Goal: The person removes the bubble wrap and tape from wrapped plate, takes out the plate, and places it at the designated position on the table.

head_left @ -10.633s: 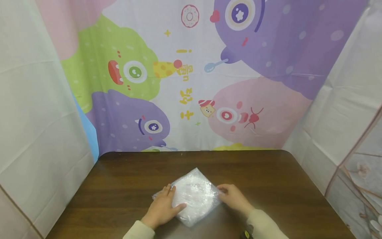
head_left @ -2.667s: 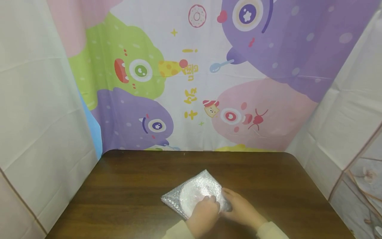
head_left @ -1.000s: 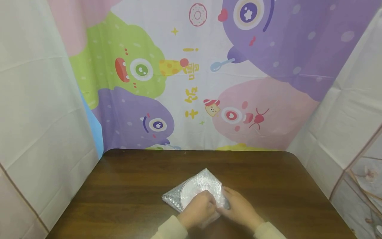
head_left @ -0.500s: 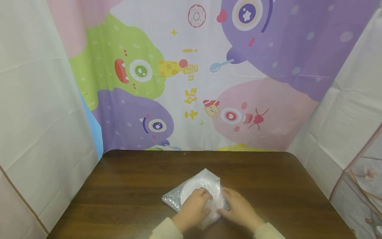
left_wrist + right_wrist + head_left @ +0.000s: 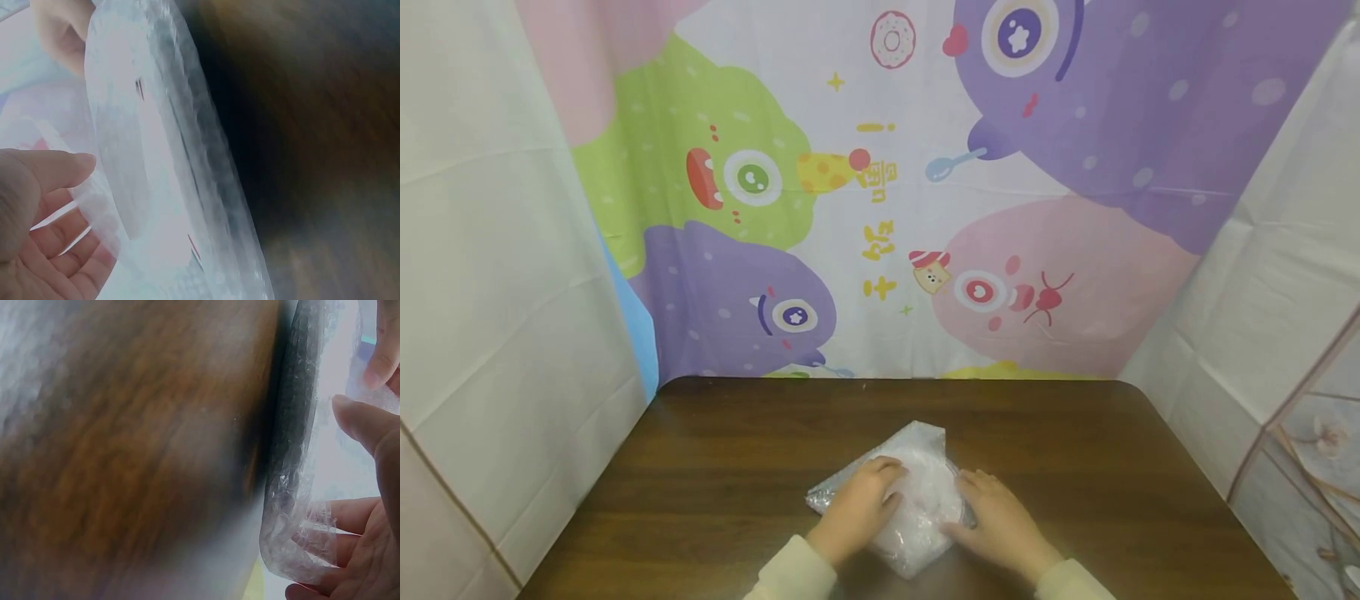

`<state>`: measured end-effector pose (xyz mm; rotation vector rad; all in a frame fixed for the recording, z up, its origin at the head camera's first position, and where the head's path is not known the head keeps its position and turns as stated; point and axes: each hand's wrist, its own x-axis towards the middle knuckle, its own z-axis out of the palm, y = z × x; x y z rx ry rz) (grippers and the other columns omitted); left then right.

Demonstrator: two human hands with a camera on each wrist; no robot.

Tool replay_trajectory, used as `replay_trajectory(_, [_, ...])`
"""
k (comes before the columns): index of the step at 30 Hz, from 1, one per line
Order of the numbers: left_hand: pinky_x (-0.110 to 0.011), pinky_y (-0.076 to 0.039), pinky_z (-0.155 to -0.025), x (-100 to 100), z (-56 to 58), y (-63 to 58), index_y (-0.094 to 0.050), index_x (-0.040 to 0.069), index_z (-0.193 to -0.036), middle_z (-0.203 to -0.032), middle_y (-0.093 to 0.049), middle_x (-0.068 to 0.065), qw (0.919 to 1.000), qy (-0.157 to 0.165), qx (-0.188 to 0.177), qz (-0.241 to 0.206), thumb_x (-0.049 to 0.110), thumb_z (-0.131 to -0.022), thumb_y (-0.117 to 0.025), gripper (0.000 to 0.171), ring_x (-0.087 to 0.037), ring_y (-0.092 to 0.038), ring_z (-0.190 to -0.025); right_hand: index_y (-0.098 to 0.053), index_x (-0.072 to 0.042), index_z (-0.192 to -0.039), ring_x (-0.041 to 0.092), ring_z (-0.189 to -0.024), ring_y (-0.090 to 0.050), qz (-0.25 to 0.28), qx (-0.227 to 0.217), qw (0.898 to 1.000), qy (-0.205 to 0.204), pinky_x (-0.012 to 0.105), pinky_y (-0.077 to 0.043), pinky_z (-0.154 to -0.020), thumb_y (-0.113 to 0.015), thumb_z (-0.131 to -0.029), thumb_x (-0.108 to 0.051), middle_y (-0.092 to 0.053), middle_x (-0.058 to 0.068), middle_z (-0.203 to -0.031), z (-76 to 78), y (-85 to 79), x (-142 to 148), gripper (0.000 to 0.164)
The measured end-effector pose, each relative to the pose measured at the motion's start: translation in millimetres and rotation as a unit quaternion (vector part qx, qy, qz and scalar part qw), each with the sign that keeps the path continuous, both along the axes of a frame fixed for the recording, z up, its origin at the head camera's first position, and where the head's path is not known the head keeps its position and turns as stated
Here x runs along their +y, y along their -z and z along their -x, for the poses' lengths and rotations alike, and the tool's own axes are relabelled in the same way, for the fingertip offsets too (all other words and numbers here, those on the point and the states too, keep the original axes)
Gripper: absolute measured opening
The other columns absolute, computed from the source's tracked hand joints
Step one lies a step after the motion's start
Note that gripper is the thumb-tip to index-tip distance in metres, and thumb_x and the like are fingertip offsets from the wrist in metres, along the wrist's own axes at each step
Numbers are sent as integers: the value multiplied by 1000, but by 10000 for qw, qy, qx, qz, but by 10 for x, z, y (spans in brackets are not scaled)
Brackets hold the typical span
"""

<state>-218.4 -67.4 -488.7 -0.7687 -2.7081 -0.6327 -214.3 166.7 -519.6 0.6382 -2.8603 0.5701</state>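
Observation:
A round, white, plate-like thing (image 5: 340,450) with a thin dark rim lies in clear bubble wrap (image 5: 917,542) near the table's front. My left hand (image 5: 859,504) holds a loose flap of the wrap. In the left wrist view its thumb (image 5: 69,167) is on the near side of the flap and its fingers show through the film. My right hand (image 5: 1000,521) holds the right edge of the bundle. The right wrist view has that thumb (image 5: 359,422) over the top face and the fingers (image 5: 353,519) at the wrapped side.
The bundle rests on a dark brown wooden table (image 5: 737,442) with rounded far corners. A cloth (image 5: 880,333) printed with cartoon monsters hangs behind its far edge. Pale cloth sheets (image 5: 512,333) stand along the left and right sides.
Over the last second my left hand has moved left, drawing the wrap's flap across the top. More of the round rim shows at the right. My right hand has stayed at the right edge.

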Motion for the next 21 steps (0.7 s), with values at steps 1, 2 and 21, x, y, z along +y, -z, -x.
replay_trajectory(1, [-37,-54,-97,-22,5,-6,-68,4,-116,-123,-66,-10,10000,-21,-20,-45,11,-88,-70,30,-26,-64,-114,-61,0,-128,46,-129,-50,1,-3,10000,8,58,-38,-111,-74,-79,-51,-58,22,-135,-2,-2,-2,72])
replay_trajectory(2, [-37,-55,-96,-44,10,-16,-68,4,-116,-123,-67,-11,9999,-43,22,-92,11,-88,-70,29,-27,-65,-113,-60,0,-128,46,-129,-50,-9,-3,10000,18,58,-37,-111,-74,-80,-52,-58,22,-136,-2,-2,-5,72])
replay_trajectory(21, [-26,-51,-61,-557,302,32,-73,3,-104,-85,-73,-6,9748,-1298,-442,-1759,9,-91,-66,16,-10,-60,-68,-58,3,-131,45,-130,-50,-302,47,9995,-30,56,-35,-114,-65,-84,-60,-58,24,-136,7,3,-33,79])
